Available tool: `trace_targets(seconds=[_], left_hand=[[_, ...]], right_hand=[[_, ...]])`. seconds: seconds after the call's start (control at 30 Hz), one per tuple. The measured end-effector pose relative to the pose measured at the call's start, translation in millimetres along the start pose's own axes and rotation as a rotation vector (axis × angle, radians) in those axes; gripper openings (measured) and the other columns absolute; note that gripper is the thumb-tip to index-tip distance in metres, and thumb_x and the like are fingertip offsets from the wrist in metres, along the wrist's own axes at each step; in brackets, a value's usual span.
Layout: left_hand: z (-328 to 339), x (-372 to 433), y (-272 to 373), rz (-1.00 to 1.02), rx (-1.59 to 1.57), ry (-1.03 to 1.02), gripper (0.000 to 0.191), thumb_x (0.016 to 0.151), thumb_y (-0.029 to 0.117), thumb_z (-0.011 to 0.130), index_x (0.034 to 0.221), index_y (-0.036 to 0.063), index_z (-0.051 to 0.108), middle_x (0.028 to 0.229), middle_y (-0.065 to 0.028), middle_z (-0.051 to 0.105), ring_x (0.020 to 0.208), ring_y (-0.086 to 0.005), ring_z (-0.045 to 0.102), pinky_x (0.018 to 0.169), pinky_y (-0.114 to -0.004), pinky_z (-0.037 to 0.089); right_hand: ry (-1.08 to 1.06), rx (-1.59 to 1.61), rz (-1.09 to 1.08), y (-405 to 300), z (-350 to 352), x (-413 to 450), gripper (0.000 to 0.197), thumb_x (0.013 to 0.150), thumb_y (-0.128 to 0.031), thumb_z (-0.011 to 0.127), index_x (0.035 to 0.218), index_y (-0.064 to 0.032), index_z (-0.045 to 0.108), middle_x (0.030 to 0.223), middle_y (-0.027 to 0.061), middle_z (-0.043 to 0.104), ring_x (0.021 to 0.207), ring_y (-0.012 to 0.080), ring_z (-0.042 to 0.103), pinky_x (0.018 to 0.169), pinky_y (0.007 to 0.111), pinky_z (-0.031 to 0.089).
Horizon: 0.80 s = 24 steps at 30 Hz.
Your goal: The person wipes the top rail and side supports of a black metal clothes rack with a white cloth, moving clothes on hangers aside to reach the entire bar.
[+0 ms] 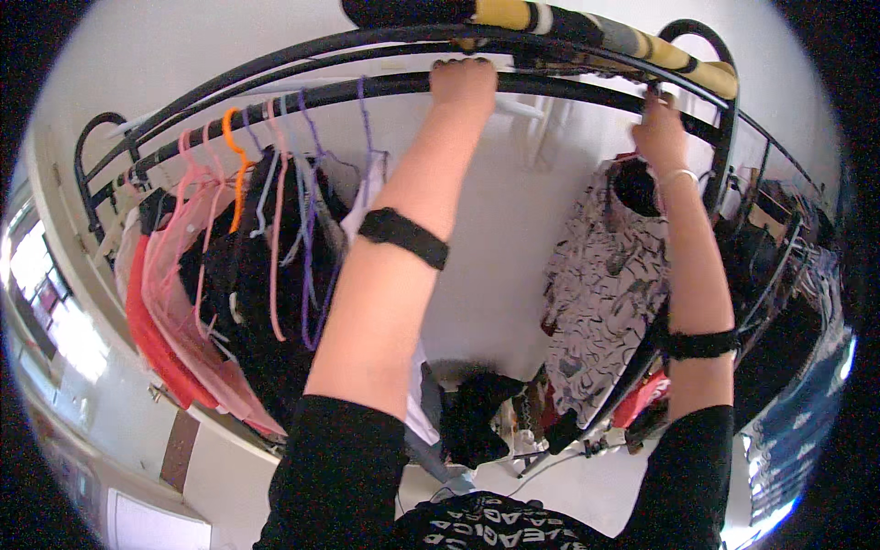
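Note:
Both my arms reach up to a black metal clothes rack. My left hand is closed around its hanging rail, near the middle. Further right, my right hand grips the top of a clothes hanger just under the rail; most of the hanger is hidden by the hand. From it hangs a light shirt with a dark squiggle print and a dark inner neckline. The fingertips of both hands are out of sight behind the knuckles.
Garments on pink, orange and purple hangers crowd the rail's left part. A rolled striped textile lies on the top bars. Dark clothes hang at the right. Below sits a black cloth item; a white wall stands behind.

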<state>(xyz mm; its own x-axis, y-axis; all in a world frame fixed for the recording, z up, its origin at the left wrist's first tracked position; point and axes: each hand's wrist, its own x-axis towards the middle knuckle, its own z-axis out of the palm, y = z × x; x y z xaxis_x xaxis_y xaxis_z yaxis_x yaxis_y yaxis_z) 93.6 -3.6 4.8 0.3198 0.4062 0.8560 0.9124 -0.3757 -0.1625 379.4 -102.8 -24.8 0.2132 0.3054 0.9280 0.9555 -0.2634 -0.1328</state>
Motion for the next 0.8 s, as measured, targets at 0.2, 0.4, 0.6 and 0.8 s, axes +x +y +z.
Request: trace_targets(seconds=[0.2,0.4,0.6,0.8], left_hand=[[1.5,-1.1,-11.6,-0.022,-0.004,0.053,0.015,0.074,0.011,0.059,0.085,0.0103,0.069,0.087,-0.0069,0.069,0.085,-0.0226,0.065,0.077,-0.039,0.043],[14.4,1.3,-11.4,-0.028,-0.003,0.147,0.012,0.076,0.012,0.056,0.079,0.0107,0.068,0.080,-0.0055,0.069,0.078,-0.0225,0.065,0.073,-0.039,0.042],[15.4,2.5,-8.3,-0.059,-0.028,0.197,0.014,0.077,0.015,0.055,0.081,0.0098,0.067,0.080,-0.0074,0.068,0.079,-0.0228,0.065,0.076,-0.042,0.044],[1.6,1.7,-3.4,-0.049,-0.032,0.037,0.020,0.076,0.019,0.057,0.092,0.0081,0.065,0.090,-0.0111,0.068,0.088,-0.0257,0.065,0.080,-0.042,0.047]], right_hand=[[-0.054,-0.029,-0.023,5.6,19.3,-13.0,0.068,0.070,-0.006,0.054,0.136,-0.0049,0.035,0.140,0.0228,0.033,0.121,0.0379,0.043,0.096,0.041,0.042],[-0.266,-0.048,0.008,-11.7,-3.7,-11.3,0.069,0.071,-0.006,0.053,0.136,0.0005,0.033,0.142,0.0233,0.029,0.123,0.0359,0.041,0.097,0.039,0.041],[-0.405,-0.140,0.079,-19.1,-16.3,-4.2,0.068,0.071,-0.006,0.052,0.136,0.0004,0.032,0.144,0.0192,0.029,0.119,0.0384,0.045,0.095,0.042,0.043],[-0.162,0.024,-0.143,-11.3,4.7,-6.4,0.062,0.068,-0.013,0.057,0.126,0.0006,0.041,0.119,0.0251,0.053,0.103,0.0396,0.057,0.086,0.045,0.048]])
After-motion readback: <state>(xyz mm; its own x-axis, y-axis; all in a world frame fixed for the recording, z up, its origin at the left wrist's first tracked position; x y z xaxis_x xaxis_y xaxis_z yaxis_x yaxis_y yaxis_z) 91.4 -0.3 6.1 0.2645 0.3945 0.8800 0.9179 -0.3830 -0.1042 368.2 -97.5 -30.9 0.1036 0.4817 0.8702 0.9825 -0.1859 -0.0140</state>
